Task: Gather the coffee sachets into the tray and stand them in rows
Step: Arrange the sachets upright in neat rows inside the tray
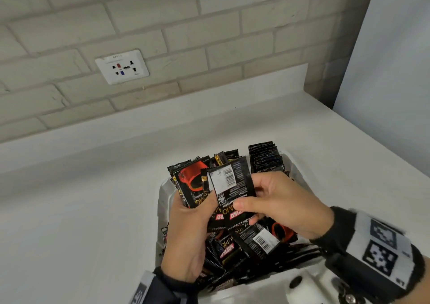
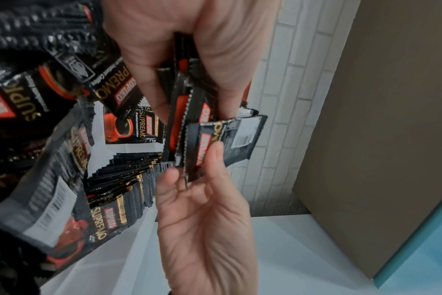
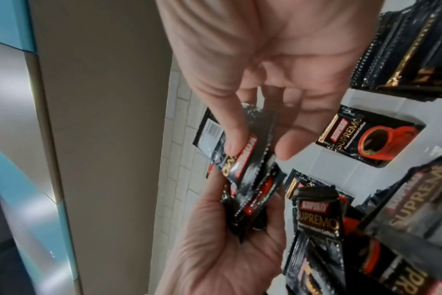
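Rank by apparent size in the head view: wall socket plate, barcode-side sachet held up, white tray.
1. White tray, though mostly covered.
2. Wall socket plate and held sachet look alike; the sachet is nearer, so unranked.

Sachets point(image 3: 370, 137) read "KOPIKO SUPREMO"

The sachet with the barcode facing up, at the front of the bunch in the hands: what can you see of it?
The front sachet is a small, flat, glossy black foil packet with crimped, zigzag ends. Its back faces the head camera: a white panel with a barcode, a crest and small print. It is held over the tray, foremost in a fanned bunch of sachets. The right hand pinches its lower edge with the thumb on its face; the left hand grips the bunch.
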